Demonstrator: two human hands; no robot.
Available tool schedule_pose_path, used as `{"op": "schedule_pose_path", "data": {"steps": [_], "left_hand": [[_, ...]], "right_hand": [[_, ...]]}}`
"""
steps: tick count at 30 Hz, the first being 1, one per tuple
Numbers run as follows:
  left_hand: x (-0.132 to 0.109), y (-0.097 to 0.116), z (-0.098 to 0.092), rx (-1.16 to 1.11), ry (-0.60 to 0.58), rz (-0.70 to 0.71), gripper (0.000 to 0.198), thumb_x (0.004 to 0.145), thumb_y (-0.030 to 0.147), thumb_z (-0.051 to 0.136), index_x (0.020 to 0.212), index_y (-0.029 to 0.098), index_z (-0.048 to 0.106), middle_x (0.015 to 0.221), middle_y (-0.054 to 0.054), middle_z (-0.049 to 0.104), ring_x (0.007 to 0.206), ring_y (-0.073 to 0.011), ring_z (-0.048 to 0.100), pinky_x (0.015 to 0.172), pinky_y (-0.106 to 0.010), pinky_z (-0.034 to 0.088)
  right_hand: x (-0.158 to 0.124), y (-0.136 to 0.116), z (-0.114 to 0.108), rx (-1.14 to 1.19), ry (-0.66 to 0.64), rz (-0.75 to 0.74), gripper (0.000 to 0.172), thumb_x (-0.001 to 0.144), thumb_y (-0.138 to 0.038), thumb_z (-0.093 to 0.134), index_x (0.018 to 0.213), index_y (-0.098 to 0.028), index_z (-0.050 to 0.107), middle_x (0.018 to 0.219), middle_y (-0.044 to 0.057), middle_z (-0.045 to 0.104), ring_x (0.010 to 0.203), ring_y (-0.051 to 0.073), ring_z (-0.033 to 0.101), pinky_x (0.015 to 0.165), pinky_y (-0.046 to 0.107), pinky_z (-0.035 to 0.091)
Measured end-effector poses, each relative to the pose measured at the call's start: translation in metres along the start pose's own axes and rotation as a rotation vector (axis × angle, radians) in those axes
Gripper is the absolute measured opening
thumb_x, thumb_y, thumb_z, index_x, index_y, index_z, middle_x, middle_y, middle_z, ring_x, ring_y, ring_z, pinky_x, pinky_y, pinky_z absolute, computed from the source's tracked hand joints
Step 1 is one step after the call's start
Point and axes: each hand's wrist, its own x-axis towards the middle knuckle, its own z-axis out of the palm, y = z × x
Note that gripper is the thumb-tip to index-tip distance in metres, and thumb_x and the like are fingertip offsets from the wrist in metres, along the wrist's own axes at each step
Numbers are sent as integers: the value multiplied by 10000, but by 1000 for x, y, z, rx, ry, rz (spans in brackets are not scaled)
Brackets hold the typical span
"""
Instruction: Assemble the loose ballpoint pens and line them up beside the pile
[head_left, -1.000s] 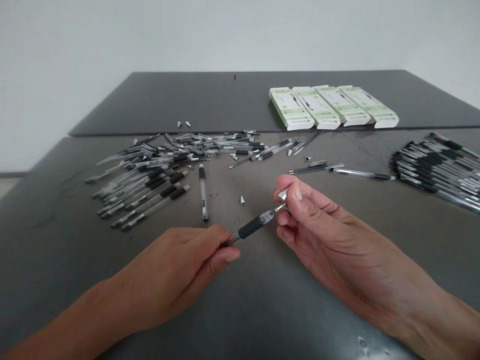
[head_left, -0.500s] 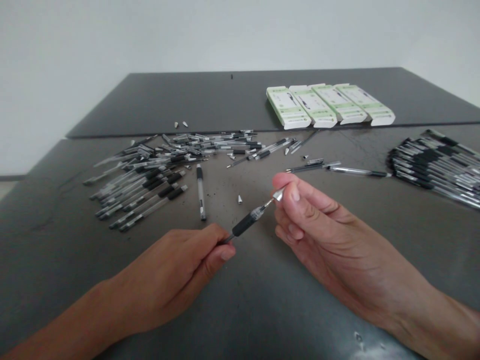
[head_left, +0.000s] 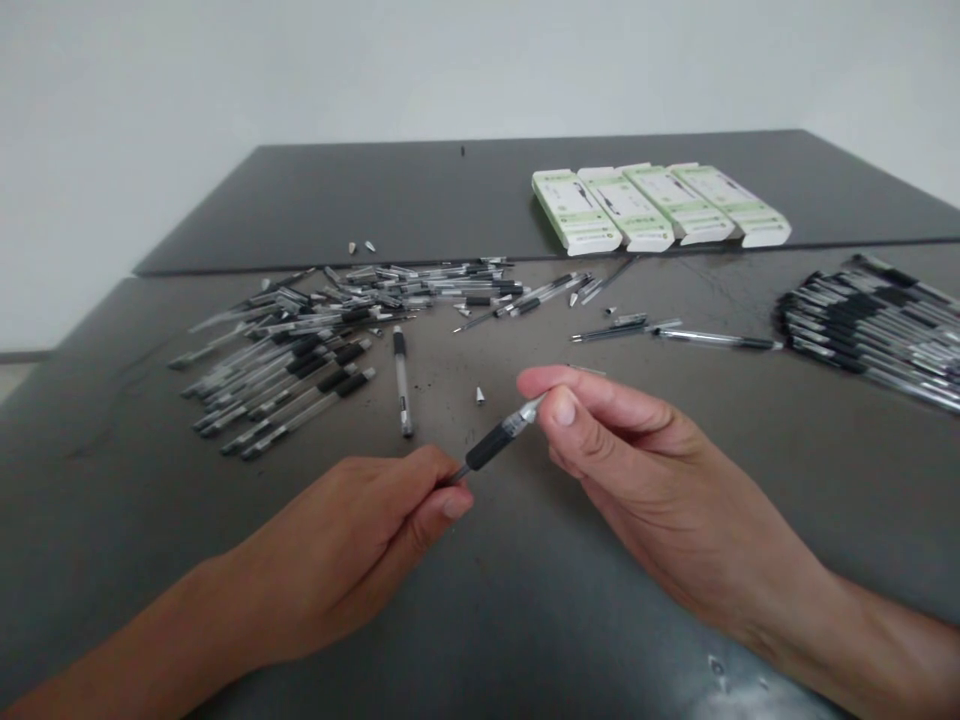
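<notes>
A pen with a black grip (head_left: pixel 489 446) slants up to the right between my hands. My left hand (head_left: pixel 375 530) is closed on its clear rear barrel. Between the thumb and forefinger of my right hand (head_left: pixel 622 450) is a silver cone tip (head_left: pixel 532 408), which sits against the front end of the pen; its far end is hidden by the fingers. Just beyond, another cone tip (head_left: pixel 481 396) lies on the table, and a single pen barrel (head_left: pixel 402 385) lies to its left.
Many loose pen parts (head_left: pixel 300 360) are piled at the left. Thin refills (head_left: pixel 611 332) lie beyond my right hand. A stack of pens (head_left: pixel 877 325) is at the right, and green-white boxes (head_left: pixel 577 212) lie on the rear dark table (head_left: pixel 360 190).
My right hand has moved left and slightly down, bringing the cone tip over the exposed refill point onto the pen's front end. My left hand has hardly moved.
</notes>
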Motion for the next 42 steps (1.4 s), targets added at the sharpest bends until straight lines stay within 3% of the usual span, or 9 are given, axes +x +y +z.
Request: {"op": "schedule_pose_path", "data": {"steps": [9, 12, 15, 17, 20, 23, 29, 34, 42], "left_hand": [[-2, 4, 6, -91, -16, -11, 301, 1192, 303, 396, 914, 242, 494, 705, 69, 597, 561, -99, 580, 535, -236, 417], [-4, 7, 8, -186, -34, -31, 318, 1203, 325, 363, 924, 246, 495, 682, 68, 608, 555, -102, 583, 541, -238, 427], [-5, 8, 11, -281, -30, -52, 336, 1209, 341, 339, 928, 248, 497, 708, 52, 639, 594, -105, 612, 590, -230, 477], [-4, 8, 14, -315, -29, -60, 345, 1209, 352, 331, 929, 248, 502, 732, 39, 658, 624, -108, 632, 618, -230, 500], [-3, 8, 20, -322, -45, -73, 373, 1209, 377, 314, 926, 246, 519, 724, 32, 669, 621, -115, 641, 619, -241, 507], [-3, 10, 24, -340, -44, -97, 392, 1204, 420, 314, 935, 245, 539, 697, 23, 686, 601, -131, 648, 603, -262, 507], [-2, 12, 32, -438, 20, -101, 353, 1209, 439, 319, 982, 248, 511, 693, 32, 711, 547, -123, 633, 550, -261, 473], [0, 11, 37, -477, 22, -103, 375, 1217, 441, 305, 969, 241, 503, 672, 37, 691, 516, -112, 584, 523, -250, 422], [1, 18, 40, -683, 20, -125, 402, 1195, 580, 298, 1007, 251, 433, 705, 17, 683, 473, -102, 552, 449, -194, 433]], "right_hand": [[3, -4, 8, -158, 150, -172, 151, 805, -441, 982, 834, -344, 869, 905, -3, 803, 775, 179, 653, 743, 345, 566], [1, -5, 8, -124, 86, -196, 317, 733, -459, 1028, 1001, -363, 888, 1023, 6, 845, 961, 234, 746, 914, 399, 599], [-1, -9, 12, -70, -35, -208, 298, 926, -539, 867, 1185, -393, 874, 1320, 0, 834, 1342, 270, 712, 1199, 466, 509], [-1, -10, 16, -53, -64, -196, 185, 1020, -475, 777, 1137, -382, 886, 1363, -19, 822, 1365, 236, 711, 1238, 442, 488], [2, -7, 19, -60, -32, -208, 29, 947, -360, 872, 970, -355, 889, 1217, -24, 863, 1203, 204, 780, 1172, 397, 540], [2, -3, 17, -35, -55, -255, 196, 832, -412, 969, 988, -345, 872, 1216, -12, 856, 1227, 230, 767, 1160, 397, 541], [-3, -4, 19, 63, -244, -19, 368, 1041, -614, 675, 1307, -416, 834, 1236, 14, 852, 767, 204, 799, 796, 428, 677], [6, -4, 19, -65, -26, -191, 121, 838, -382, 963, 917, -334, 886, 1064, 0, 871, 1106, 220, 794, 1080, 401, 599], [-3, -10, 24, -26, -127, -105, 274, 1013, -569, 740, 1171, -397, 883, 1337, 35, 830, 1367, 331, 715, 1050, 484, 638]]}}
